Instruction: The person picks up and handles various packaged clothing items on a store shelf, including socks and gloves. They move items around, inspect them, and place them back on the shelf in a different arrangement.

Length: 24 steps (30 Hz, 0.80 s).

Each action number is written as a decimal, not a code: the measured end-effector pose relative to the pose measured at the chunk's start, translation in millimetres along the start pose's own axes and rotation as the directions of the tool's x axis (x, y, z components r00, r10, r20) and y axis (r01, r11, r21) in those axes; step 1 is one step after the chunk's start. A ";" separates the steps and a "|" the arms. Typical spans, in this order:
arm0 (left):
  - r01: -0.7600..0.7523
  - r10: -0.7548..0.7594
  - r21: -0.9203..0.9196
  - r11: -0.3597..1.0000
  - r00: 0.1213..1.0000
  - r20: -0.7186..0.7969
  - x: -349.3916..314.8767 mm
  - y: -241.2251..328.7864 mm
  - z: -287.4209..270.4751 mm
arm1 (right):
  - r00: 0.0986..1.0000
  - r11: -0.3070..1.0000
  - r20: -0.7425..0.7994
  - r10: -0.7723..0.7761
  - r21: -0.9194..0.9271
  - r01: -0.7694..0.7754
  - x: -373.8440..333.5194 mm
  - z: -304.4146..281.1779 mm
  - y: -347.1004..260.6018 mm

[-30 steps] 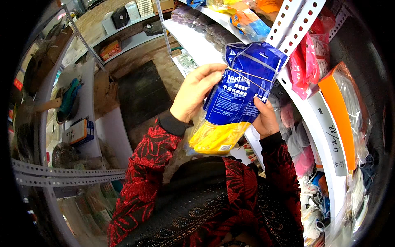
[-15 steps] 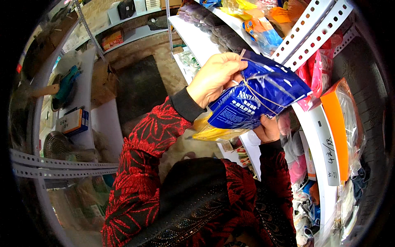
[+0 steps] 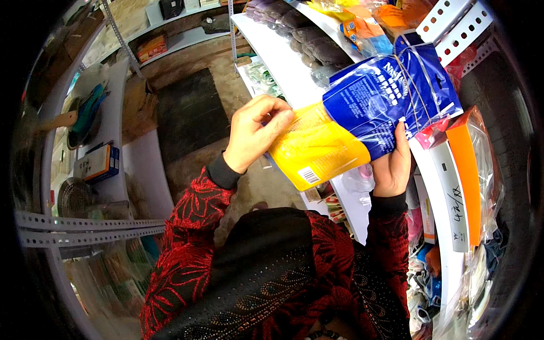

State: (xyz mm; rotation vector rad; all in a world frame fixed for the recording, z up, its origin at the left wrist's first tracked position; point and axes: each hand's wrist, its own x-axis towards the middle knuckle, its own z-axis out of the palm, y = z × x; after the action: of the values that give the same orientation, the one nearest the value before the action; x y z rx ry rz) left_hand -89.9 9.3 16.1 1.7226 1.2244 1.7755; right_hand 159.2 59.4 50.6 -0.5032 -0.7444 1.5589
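Between my hands is a flat, glossy plastic packet [image 3: 362, 96], blue on its upper right part and yellow toward the lower left, with a barcode by its lower edge. A thin band wraps round its crumpled blue end. My left hand [image 3: 258, 131] is closed, thumb and curled fingers pinching the yellow end at its left edge. From below, my right hand [image 3: 392, 167] grips the lower edge of the blue part, thumb on the front and the other fingers hidden behind. What lies inside the packet cannot be made out.
A white shelf [image 3: 272, 48] with dark bundled goods [image 3: 317, 45] runs behind the packet. Perforated metal posts [image 3: 456, 28] stand at the upper right, near an orange package [image 3: 466, 170]. More shelving [image 3: 122, 107] lines the left; a dark mat [image 3: 192, 113] lies on the floor.
The packet has shifted right and turned, showing more of its yellow end. My left hand has moved left and down, from the packet's top to the yellow edge; my right hand has moved slightly right.
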 end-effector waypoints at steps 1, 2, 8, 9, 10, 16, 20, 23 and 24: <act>0.016 -0.019 0.063 0.998 0.998 0.051 -1.3 2.5 -2.2 | 1.000 1.000 -0.005 0.002 0.018 -0.002 3.0 -3.9 -1.1; 0.112 -0.116 0.037 0.993 0.983 0.142 -3.6 -2.7 -4.3 | 1.000 1.000 -0.020 -0.001 0.023 0.001 3.6 -2.5 -1.8; 0.633 -0.295 -0.333 0.699 0.678 0.673 -4.9 -11.0 -19.5 | 0.999 1.000 -0.041 -0.012 -0.025 0.011 1.8 10.0 -4.1; 0.670 -0.298 -0.398 0.626 0.678 0.672 -5.5 -11.1 -19.5 | 0.999 0.999 -0.051 -0.009 -0.041 0.007 -0.1 13.4 -2.3; 0.700 -0.302 -0.460 0.547 0.677 0.671 -5.9 -10.6 -19.0 | 0.998 0.998 -0.055 -0.014 -0.055 0.011 -0.6 14.0 0.0; 0.710 -0.326 -0.604 0.361 0.703 0.631 -5.8 -10.6 -15.5 | 0.996 0.992 -0.042 -0.083 -0.100 0.078 -6.5 24.2 1.8; 0.628 -0.254 -0.733 0.262 0.778 0.575 -8.8 -25.7 -17.5 | 0.987 0.987 -0.081 -0.138 -0.098 0.130 -5.7 29.0 -2.9; 0.567 -0.169 -0.815 0.117 0.821 0.546 -20.2 -30.4 -14.5 | 0.986 0.985 -0.081 -0.148 -0.105 0.140 -4.7 27.4 -8.7; 0.542 -0.161 -0.838 0.066 0.834 0.527 -27.2 -32.5 -10.6 | 0.983 0.984 -0.090 -0.158 -0.100 0.149 -4.4 28.5 -8.2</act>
State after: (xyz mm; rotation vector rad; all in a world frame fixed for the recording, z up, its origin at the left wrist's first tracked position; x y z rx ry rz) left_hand -104.5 2.7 -24.5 0.6662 0.0679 1.2931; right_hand 145.6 50.4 75.7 -0.5726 -0.7653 1.3511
